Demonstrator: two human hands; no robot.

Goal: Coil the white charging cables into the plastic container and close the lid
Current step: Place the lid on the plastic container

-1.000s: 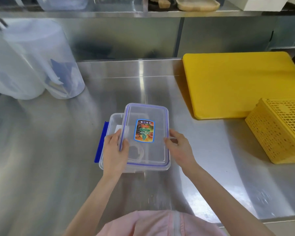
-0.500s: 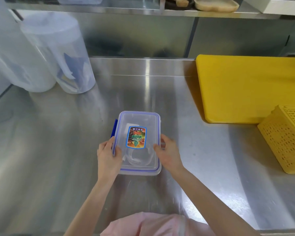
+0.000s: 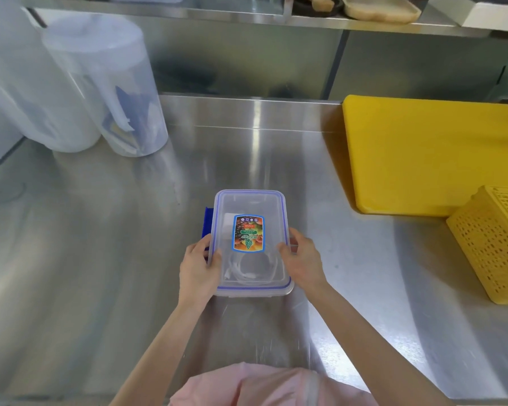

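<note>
**Clear plastic container, lidded, on steel counter**

Clear plastic container [image 3: 251,290], rectangular, standing on the stainless steel counter [image 3: 100,259] near its front edge, directly ahead of the person. Lid [image 3: 250,200]: transparent with a blue seal line round the rim, lying on top of the box and lined up with it; a colourful label [image 3: 248,233] at its centre. Blue side latch [image 3: 206,225] sticks out at the left, not folded down; whether the lid is fully pressed home cannot be told.

Contents: white charging cable [image 3: 254,266], coiled, seen through the lid at the near end of the box.

Left hand [image 3: 198,266]: grasping the container's left side, thumb on the lid's edge, fingers on the wall below. Right hand [image 3: 301,259]: grasping the right side likewise, thumb over the lid's rim.

Also on the counter: yellow cutting board [image 3: 431,153], far right; yellow perforated basket [image 3: 493,244], right, in front of and overlapping the board; two translucent plastic tubs [image 3: 100,83], far left, well apart from the box. Pink garment [image 3: 261,385] at bottom.
</note>
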